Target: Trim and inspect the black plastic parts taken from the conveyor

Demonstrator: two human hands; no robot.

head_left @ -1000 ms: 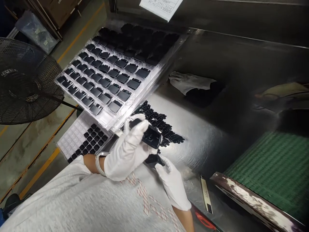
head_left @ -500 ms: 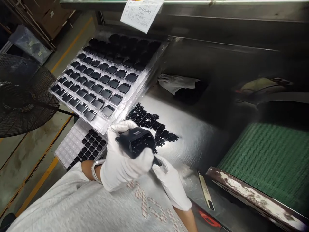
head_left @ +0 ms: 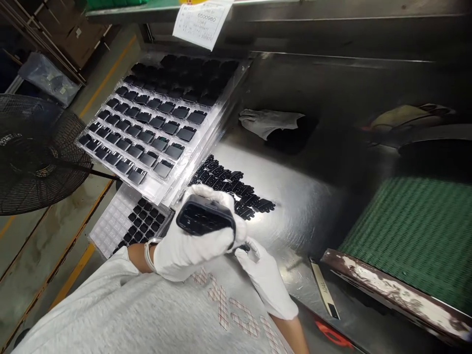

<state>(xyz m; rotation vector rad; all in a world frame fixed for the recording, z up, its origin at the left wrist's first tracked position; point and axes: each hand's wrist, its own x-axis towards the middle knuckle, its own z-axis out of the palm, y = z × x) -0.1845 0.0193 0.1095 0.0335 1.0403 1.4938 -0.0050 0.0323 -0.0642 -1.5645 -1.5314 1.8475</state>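
Left hand (head_left: 199, 248) gripped a housing (head_left: 204, 219), right hand (head_left: 266, 279) pinched a dark part (head_left: 243, 248); housing looked light, stiff, slick, best held by its sides.

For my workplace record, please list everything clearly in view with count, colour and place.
Bench: one, grey, centre
Paper: one, white, top
Boxes: count unclear, brown, upper left
Plastic bag: one, clear, upper left
Fan: one, black, left
Large tray stack: one, clear, left
Small tray: one, pale, lower left
Tray parts: many, black, both trays
Loose parts: many, black, bench centre
Cloth: one, whitish, bench
Textured belt: one, green, right
Strip: one, cream, lower right
Unclear item: one, red, lower right
Hollow part: one, black, left hand
Small piece: one, black, right hand
Left hand, right hand: one each, white-gloved, centre
Shirt: one, grey, bottom
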